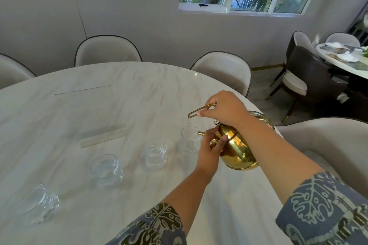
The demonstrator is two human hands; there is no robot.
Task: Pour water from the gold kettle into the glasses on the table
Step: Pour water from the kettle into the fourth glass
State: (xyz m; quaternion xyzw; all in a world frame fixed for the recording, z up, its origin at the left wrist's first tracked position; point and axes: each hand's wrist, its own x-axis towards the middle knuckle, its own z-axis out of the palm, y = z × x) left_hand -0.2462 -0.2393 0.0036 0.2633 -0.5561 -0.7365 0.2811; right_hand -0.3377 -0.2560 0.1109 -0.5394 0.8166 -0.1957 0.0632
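Right now the gold kettle [238, 146] hangs tilted above the table [83, 113], its spout aimed toward nine o'clock at the nearest glass [190, 140], the rightmost of four. Its long axis runs from three to nine. The right hand [225, 108] is closed around the wire handle at twelve o'clock above the body; the left hand [210, 148] cups the spout side, fingers steadying it.

Four glasses on table [99, 105] in diagonal row: nearest [40, 203] at left, second [106, 170], third [155, 153], farthest [190, 141] at right. Kettle [239, 145] held above table just right of farthest glass, spout over its rim. Chairs [107, 51] behind table.
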